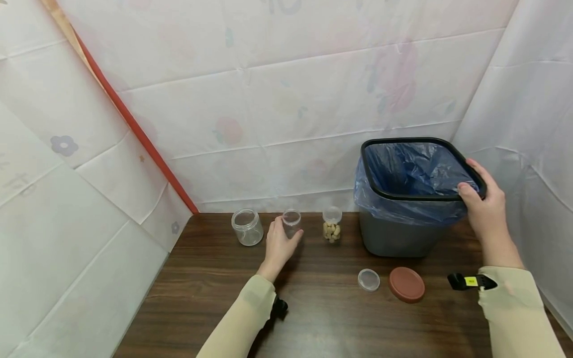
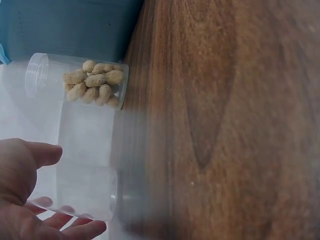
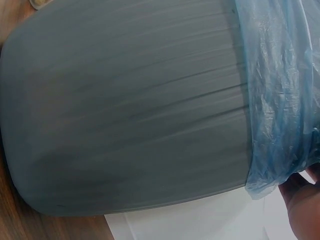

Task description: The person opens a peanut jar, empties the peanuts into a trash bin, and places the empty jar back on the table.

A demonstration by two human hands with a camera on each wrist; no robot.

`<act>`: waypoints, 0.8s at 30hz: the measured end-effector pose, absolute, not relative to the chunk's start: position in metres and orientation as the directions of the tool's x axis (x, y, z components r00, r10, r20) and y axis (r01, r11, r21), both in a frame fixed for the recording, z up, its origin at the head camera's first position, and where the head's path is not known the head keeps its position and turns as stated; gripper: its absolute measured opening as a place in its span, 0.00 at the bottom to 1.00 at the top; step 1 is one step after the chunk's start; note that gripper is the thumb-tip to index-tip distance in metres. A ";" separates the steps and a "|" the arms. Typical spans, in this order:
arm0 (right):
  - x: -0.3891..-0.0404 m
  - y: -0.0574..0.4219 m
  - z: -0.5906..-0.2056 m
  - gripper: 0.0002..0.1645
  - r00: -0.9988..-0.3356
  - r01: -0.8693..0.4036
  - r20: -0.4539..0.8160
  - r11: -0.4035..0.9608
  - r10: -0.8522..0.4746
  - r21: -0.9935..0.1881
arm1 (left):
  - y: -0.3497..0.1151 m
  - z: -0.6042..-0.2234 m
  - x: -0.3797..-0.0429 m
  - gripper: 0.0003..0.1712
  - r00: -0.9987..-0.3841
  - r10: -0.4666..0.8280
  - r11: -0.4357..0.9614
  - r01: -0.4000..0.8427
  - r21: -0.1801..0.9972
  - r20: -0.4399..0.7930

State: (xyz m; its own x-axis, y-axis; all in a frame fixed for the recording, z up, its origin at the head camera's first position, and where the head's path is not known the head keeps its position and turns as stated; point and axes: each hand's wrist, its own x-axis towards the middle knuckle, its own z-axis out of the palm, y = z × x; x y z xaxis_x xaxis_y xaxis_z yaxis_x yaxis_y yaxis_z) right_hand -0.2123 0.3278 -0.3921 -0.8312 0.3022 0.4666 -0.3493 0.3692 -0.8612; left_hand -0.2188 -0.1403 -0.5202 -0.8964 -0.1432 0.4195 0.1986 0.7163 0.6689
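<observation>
My left hand (image 1: 279, 244) is at a small clear jar (image 1: 292, 218) near the back of the table. In the left wrist view its fingers lie along one side of the jar (image 2: 90, 192), while the thumb stands apart from the other side. At the right, my right hand (image 1: 489, 211) grips the black rim of a grey trash bin (image 1: 396, 236). A blue bag (image 1: 403, 211) lines the bin and folds over its outside. The right wrist view shows this hand only partly, at the bag's edge.
Between the small jar and the bin stands a clear lidded jar of peanuts (image 1: 332, 231). A wider clear jar (image 1: 247, 228) is left of my left hand. A clear lid (image 1: 369, 280) and a reddish-brown lid (image 1: 406, 284) lie before the bin. White sheeting (image 1: 268, 119) hangs behind.
</observation>
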 end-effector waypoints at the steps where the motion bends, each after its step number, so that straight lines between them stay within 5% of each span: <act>1: -0.212 0.328 -0.392 0.36 -0.831 -0.349 0.467 0.371 0.303 -0.861 | -0.140 -0.517 -0.217 0.36 -0.904 -0.143 0.711 0.189 0.677 0.402; 24: -0.211 0.326 -0.392 0.36 -0.825 -0.361 0.477 0.368 0.302 -0.857 | -0.142 -0.515 -0.222 0.37 -0.940 -0.141 0.727 0.115 0.677 0.312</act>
